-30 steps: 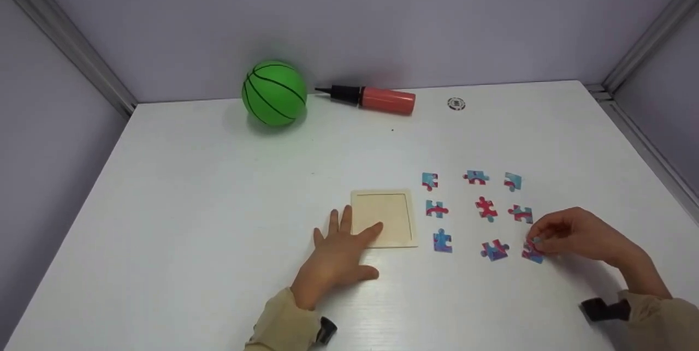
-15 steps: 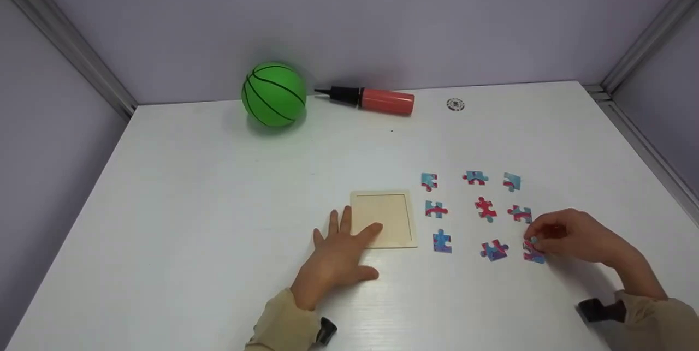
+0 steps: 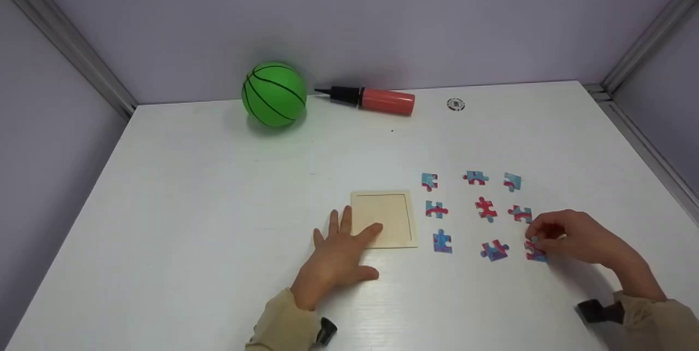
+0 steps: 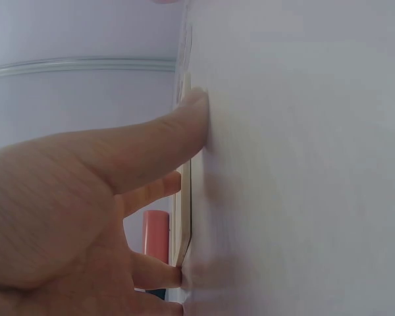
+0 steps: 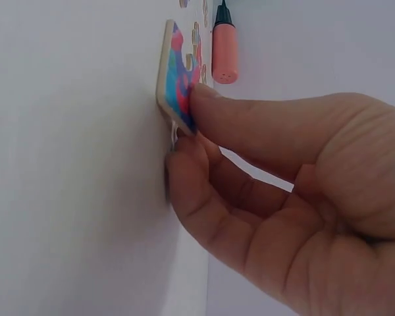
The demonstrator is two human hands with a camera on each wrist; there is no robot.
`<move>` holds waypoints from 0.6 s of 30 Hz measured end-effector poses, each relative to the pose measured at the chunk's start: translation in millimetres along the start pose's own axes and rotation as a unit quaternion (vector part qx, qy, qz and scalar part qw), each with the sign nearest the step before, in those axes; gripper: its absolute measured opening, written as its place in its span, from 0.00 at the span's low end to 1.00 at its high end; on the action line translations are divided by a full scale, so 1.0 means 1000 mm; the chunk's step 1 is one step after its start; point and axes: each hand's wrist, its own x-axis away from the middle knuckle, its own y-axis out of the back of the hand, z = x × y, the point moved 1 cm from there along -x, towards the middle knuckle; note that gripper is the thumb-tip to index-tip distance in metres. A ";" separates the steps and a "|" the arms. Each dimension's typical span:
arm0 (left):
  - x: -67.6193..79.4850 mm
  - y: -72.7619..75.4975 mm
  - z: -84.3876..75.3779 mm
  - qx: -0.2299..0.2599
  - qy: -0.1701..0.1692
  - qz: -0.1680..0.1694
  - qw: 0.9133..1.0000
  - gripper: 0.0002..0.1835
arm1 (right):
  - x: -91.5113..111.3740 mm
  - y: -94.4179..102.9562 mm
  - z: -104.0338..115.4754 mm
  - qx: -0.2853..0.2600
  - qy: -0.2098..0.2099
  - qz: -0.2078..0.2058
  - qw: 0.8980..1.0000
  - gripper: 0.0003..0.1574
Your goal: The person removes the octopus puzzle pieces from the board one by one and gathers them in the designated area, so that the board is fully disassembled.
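Note:
My right hand [image 3: 579, 239] pinches the lower-right jigsaw piece [image 3: 535, 251] between thumb and curled fingers. In the right wrist view this pink, blue and purple piece [image 5: 174, 82] has one side tipped up off the table. To its left lies a purple and red piece [image 3: 495, 251], and a red and teal one [image 3: 520, 213] sits just above. My left hand [image 3: 333, 269] is spread low over the table. Its index fingertip rests inside the square wooden puzzle tray [image 3: 385, 220], and its thumb [image 4: 164, 135] extends straight beside the tray's near edge.
Several other jigsaw pieces, among them a red one [image 3: 485, 208] and a blue one [image 3: 442, 241], lie in loose rows right of the tray. By the back wall are a green ball [image 3: 274, 94], a red hand pump [image 3: 386, 101] and a round black-and-white disc [image 3: 456, 104].
The pinched jigsaw piece has turned slightly and shifted a little to the right in my right hand's fingers. My left hand stays in place on the tray.

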 end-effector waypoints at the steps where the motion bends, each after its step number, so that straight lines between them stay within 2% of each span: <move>1: 0.000 0.000 0.000 0.000 0.000 0.001 1.000 0.41 | 0.000 -0.001 0.000 0.000 0.003 -0.001 1.000 0.07; 8: 0.000 -0.004 0.001 0.008 -0.010 0.000 1.000 0.41 | 0.000 -0.007 -0.003 0.012 0.013 -0.008 1.000 0.07; 12: 0.001 -0.009 0.003 0.015 -0.011 -0.005 1.000 0.44 | 0.000 -0.010 0.001 0.001 0.017 -0.018 1.000 0.05; 16: 0.003 -0.012 0.007 0.020 -0.012 -0.012 1.000 0.48 | -0.002 -0.013 0.018 -0.018 0.077 -0.073 0.994 0.04; 18: 0.004 -0.009 0.009 0.022 -0.018 -0.033 0.999 0.47 | -0.005 -0.015 0.032 -0.016 0.112 -0.105 0.988 0.07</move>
